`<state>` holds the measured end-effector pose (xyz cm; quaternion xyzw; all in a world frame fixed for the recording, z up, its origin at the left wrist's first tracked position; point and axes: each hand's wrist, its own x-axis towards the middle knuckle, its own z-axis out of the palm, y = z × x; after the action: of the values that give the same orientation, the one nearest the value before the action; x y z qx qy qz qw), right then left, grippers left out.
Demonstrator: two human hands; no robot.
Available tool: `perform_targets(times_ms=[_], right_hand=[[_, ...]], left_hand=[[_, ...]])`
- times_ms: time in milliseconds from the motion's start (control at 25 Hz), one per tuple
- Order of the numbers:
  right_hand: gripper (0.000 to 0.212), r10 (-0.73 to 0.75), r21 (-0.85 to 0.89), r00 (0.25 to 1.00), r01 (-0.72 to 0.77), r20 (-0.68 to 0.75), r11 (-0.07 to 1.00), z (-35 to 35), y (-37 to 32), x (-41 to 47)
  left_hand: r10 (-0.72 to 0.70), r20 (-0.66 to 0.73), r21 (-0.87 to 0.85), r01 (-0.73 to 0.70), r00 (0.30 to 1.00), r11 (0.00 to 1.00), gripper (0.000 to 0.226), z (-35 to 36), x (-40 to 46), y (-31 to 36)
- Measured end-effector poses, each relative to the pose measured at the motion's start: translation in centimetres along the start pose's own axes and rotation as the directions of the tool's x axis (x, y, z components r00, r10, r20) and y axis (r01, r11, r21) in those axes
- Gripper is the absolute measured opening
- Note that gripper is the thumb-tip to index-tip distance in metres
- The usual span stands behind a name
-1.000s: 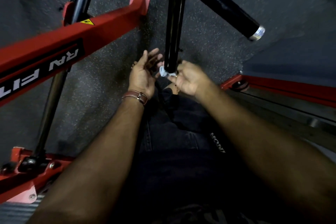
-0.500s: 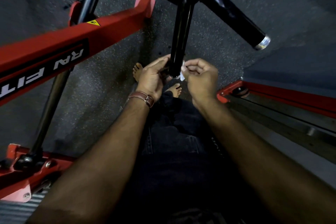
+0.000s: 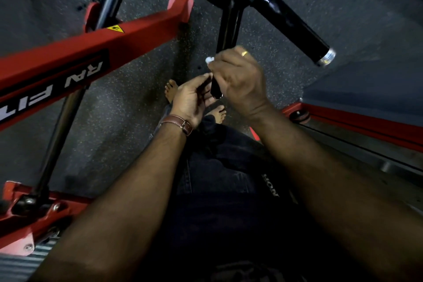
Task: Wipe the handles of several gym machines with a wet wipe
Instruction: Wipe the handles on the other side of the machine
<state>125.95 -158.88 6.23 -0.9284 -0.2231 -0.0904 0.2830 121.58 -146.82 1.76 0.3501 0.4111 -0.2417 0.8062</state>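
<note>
Under the black machine head, a vertical black handle [image 3: 227, 30] is being wiped with a small white wet wipe [image 3: 209, 60]. The wipe is held in the right hand [image 3: 240, 80], whose fingers [image 3: 225, 62] are curled round the handle partway up its length, so that only a white corner of the wipe is seen at their left edge; the rest is hidden inside the grip. Just below those fingers the lower end of the handle is left bare. The left hand [image 3: 192, 98] is held just beside that lower end, palm turned toward it, its fingers loosely bent and nothing visibly gripped; whether the handle is touched by them cannot be told. The work on this handle is judged to be under way, not finished. The longer black bar [image 3: 297, 25], ending in a silver cap up and to the right of the fingers, is not touched, and further machines presumably remain.
</note>
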Motion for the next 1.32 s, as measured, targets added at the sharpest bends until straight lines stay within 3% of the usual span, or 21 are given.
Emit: perform_targets(times_ms=[200, 280, 360, 440, 520, 600, 680, 800, 880, 920, 1000, 1080, 1120, 1280, 1320], right_hand=[[0.008, -0.075, 0.069, 0.988, 0.066, 0.137, 0.995, -0.1, -1.0, -4.1], [0.008, -0.110, 0.060, 0.992, 0.106, 0.057, 0.993, -0.9, 0.1, -0.9], [0.010, -0.137, -0.030, 0.983, 0.134, -0.122, 0.990, -2.3, 1.1, 4.1], [0.009, -0.113, -0.034, 0.979, 0.109, -0.170, 0.993, -3.0, 2.0, 6.3], [0.010, -0.118, -0.050, 0.990, 0.115, -0.080, 0.992, -2.5, 2.0, 4.0], [0.013, -0.125, -0.041, 0.987, 0.130, 0.104, 0.991, -2.0, 1.2, 0.0], [0.014, -0.143, 0.005, 0.978, 0.144, 0.151, 0.990, -2.3, 1.1, -0.3], [0.016, -0.092, -0.070, 0.993, 0.087, -0.074, 0.994, -2.9, 1.6, 5.2], [0.015, -0.027, -0.123, 0.993, 0.013, -0.117, 0.992, -3.1, 1.2, 6.9], [0.013, -0.030, -0.152, 0.995, 0.016, -0.092, 0.988, -2.7, 0.7, 5.9], [0.009, -0.043, -0.180, 0.992, 0.063, 0.115, 0.982, -1.5, -0.9, 1.3], [0.009, -0.014, -0.160, 0.945, 0.069, 0.327, 0.985, -1.4, -2.6, -1.7], [0.010, -0.006, -0.157, 0.934, 0.066, 0.356, 0.985, -1.4, -2.8, -1.3], [0.014, 0.047, -0.278, 0.991, -0.011, 0.123, 0.961, -2.7, -1.1, 6.5], [0.015, 0.074, -0.301, 0.990, -0.035, 0.119, 0.953, -2.9, -0.7, 7.0]], left_hand=[[0.074, -0.049, 0.014, -0.074, 0.996, 0.997, 0.019, 0.2, -0.2, 0.3], [0.105, -0.046, 0.051, -0.103, 0.993, 0.993, 0.022, 0.2, 0.0, 0.3], [0.119, -0.059, 0.058, -0.116, 0.991, 0.992, 0.019, 0.3, 0.1, 0.5], [0.131, -0.064, 0.066, -0.127, 0.989, 0.990, 0.020, 0.5, 0.1, 0.6], [0.141, -0.054, 0.087, -0.136, 0.989, 0.987, 0.022, 0.9, 0.0, 0.7], [0.142, -0.060, 0.088, -0.136, 0.988, 0.987, 0.022, 1.0, 0.0, 0.6], [0.124, -0.087, 0.066, -0.119, 0.988, 0.991, 0.022, 1.1, 0.1, 0.5], [0.093, -0.127, -0.025, -0.097, 0.988, 0.995, 0.020, 1.2, 0.5, 0.3], [0.083, -0.157, -0.063, -0.094, 0.984, 0.994, 0.017, 1.5, 0.6, 0.0], [0.077, -0.165, -0.069, -0.089, 0.983, 0.994, 0.015, 1.6, 0.6, 0.1], [0.065, -0.168, -0.065, -0.077, 0.984, 0.995, 0.014, 1.6, 0.6, 0.2], [0.057, -0.166, -0.061, -0.068, 0.984, 0.996, 0.016, 1.3, 0.6, 0.4], [0.053, -0.166, -0.056, -0.063, 0.985, 0.996, 0.016, 1.2, 0.6, 0.4], [0.047, -0.188, -0.060, -0.059, 0.981, 0.996, 0.020, 1.1, 0.9, 0.1], [0.049, -0.193, -0.055, -0.060, 0.980, 0.997, 0.022, 1.1, 0.8, 0.1]])
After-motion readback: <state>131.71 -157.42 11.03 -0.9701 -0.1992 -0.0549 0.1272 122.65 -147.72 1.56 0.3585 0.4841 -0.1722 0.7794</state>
